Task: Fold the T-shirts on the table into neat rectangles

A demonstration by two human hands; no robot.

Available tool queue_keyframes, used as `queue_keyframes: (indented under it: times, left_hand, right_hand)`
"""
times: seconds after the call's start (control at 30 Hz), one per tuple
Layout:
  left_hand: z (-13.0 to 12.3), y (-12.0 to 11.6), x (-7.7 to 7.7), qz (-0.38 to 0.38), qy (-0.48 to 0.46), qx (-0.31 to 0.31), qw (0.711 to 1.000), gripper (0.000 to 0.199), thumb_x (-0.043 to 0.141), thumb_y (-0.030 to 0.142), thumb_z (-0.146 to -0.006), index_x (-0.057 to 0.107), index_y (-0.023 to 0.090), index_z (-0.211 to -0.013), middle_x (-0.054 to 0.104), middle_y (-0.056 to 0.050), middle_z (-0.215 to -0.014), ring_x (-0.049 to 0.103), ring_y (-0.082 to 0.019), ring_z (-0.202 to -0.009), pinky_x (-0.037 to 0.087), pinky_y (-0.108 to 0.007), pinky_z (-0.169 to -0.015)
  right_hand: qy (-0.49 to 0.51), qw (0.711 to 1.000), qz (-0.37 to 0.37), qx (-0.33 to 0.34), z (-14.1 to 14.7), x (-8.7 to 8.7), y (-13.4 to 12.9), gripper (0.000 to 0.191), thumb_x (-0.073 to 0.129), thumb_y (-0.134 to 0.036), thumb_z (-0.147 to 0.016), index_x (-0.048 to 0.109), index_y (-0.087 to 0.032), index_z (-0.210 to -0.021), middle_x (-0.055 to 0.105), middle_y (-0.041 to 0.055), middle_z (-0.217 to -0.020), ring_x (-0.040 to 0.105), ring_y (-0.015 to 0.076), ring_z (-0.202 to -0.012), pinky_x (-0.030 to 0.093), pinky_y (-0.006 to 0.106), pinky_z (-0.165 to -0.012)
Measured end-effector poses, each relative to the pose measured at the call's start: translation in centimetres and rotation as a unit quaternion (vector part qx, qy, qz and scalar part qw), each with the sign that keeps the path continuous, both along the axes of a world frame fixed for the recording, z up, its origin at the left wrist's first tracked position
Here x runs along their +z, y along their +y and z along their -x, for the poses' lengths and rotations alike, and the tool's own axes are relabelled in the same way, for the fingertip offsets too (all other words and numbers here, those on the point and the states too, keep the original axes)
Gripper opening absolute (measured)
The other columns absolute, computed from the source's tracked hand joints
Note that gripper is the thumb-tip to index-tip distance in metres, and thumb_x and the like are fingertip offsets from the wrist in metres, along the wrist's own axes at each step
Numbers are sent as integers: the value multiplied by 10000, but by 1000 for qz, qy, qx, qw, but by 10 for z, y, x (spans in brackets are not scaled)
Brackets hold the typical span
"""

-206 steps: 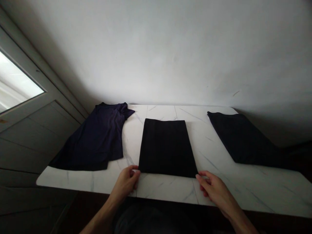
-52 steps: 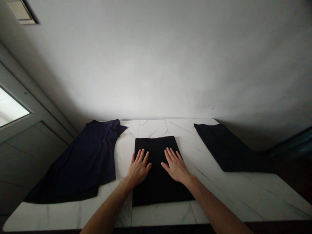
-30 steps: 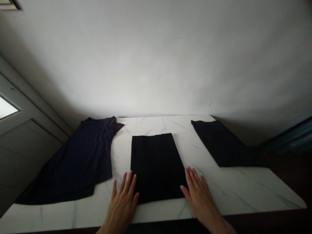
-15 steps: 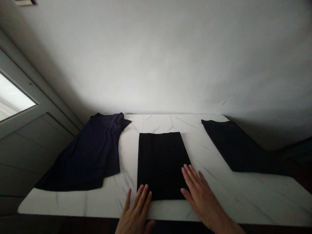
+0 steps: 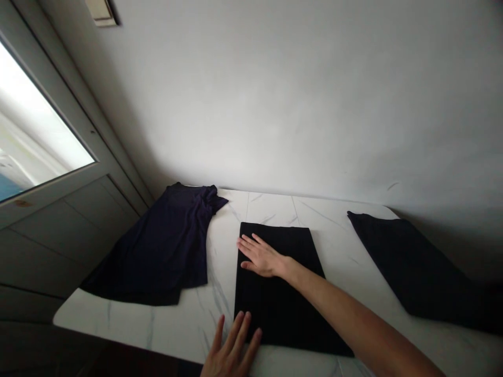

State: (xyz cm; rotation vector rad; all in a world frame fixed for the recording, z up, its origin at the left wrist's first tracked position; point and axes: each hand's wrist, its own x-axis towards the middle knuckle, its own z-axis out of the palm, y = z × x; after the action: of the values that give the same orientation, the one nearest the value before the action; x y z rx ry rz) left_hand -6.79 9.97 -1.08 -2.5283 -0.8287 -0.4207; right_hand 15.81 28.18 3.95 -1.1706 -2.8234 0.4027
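A black garment (image 5: 286,314), folded into a flat rectangle, lies at the middle of the table. My right hand (image 5: 261,256) rests flat on its upper left part, fingers spread and pointing left, and my forearm crosses over the cloth. At the garment's lower left corner is my left hand (image 5: 231,345), its fingers stretched out and touching the edge. Neither hand grips anything. To the left a dark navy garment (image 5: 157,251) is spread out, rumpled near its top right. Over on the right lies another dark folded garment (image 5: 408,267), its far end lost in shadow.
The white marble-patterned table (image 5: 129,317) stands against a pale wall (image 5: 275,104). A grey door (image 5: 74,209) with a bright glass pane rises close on the left. High on the wall hangs a small framed object (image 5: 101,13).
My right hand has moved from the garment's lower right edge to its upper left part. My left hand stays by the lower left corner. The view has turned slightly.
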Motion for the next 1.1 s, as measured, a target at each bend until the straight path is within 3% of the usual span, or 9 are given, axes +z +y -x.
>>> queue_keyframes:
  times: [0.17, 0.3, 0.4, 0.47, 0.57, 0.67, 0.83, 0.97, 1.1]
  left_hand:
    - [0, 0, -4, -11, -11, -4, 1000, 523, 475, 566, -980, 534, 312, -1434, 630, -82, -1390, 237, -301, -1522, -4, -614, -1236]
    - [3, 3, -5, -16, -32, -14, 999, 538, 498, 586, -964, 545, 319, -1428, 643, -88, -1372, 235, -288, -1526, -15, -604, -1243]
    - [0, 17, 8, -11, -39, -26, 999, 602, 464, 605, -967, 494, 284, -1475, 607, -98, -1420, 241, -265, -1525, -16, -551, -1255]
    - [-10, 37, 22, 25, -39, -14, 999, 627, 442, 561, -984, 424, 237, -1521, 516, -114, -1512, 262, -269, -1517, 58, -540, -1256]
    - [-39, 83, 44, 121, -46, 25, 991, 574, 438, 341, -996, 355, 213, -1549, 366, -105, -1616, 281, -270, -1511, 251, -534, -1216]
    - [-78, 136, 56, 195, -60, 68, 977, 567, 417, 226, -977, 367, 168, -1539, 333, -137, -1626, 282, -292, -1510, 324, -549, -1178]
    - [-114, 185, 45, 263, -34, 117, 957, 580, 444, 336, -987, 394, 146, -1533, 296, -171, -1632, 261, -335, -1512, 260, -579, -1196]
    - [-110, 192, 30, 259, -32, 120, 958, 591, 421, 409, -994, 396, 179, -1538, 283, -153, -1639, 248, -332, -1517, 231, -575, -1205]
    - [-109, 191, 29, 263, -28, 118, 957, 603, 395, 444, -1005, 371, 190, -1552, 265, -140, -1649, 225, -320, -1526, 213, -560, -1215]
  right_hand:
    - [-22, 999, -10, -35, 0, 2, 61, 717, 236, -618, -1023, 259, -187, -1596, 253, 84, -1649, 160, 247, -1541, 55, 481, -1256]
    - [-27, 991, 5, -129, -1, 13, 85, 732, 195, -593, -1033, 258, -122, -1590, 236, 123, -1651, 162, 265, -1540, 101, 493, -1248]
    - [8, 981, -13, -195, -6, 21, 74, 743, 148, -573, -1041, 230, -81, -1592, 217, 149, -1653, 147, 257, -1543, 128, 476, -1246]
    - [25, 981, -30, -191, -11, 20, 51, 751, 165, -582, -1038, 234, -77, -1590, 223, 149, -1651, 151, 254, -1543, 142, 472, -1247]
    - [32, 981, -50, -182, -22, 10, 9, 711, 208, -548, -1045, 260, -91, -1586, 243, 144, -1646, 166, 258, -1540, 176, 488, -1242]
    - [27, 973, -54, -223, -43, -5, -25, 663, 210, -492, -1054, 285, -92, -1578, 266, 150, -1636, 183, 266, -1536, 215, 502, -1229]
    - [4, 965, -48, -260, -95, -14, -31, 678, 225, -532, -1044, 293, -122, -1579, 283, 136, -1634, 192, 258, -1534, 156, 512, -1241]
    - [-24, 942, -32, -334, -133, -7, -6, 662, 220, -507, -1047, 270, -130, -1588, 234, 135, -1650, 174, 271, -1537, 140, 527, -1234]
    - [-26, 911, -22, -411, -136, -3, -1, 670, 211, -477, -1052, 231, -80, -1591, 214, 173, -1650, 164, 296, -1537, 156, 532, -1224]
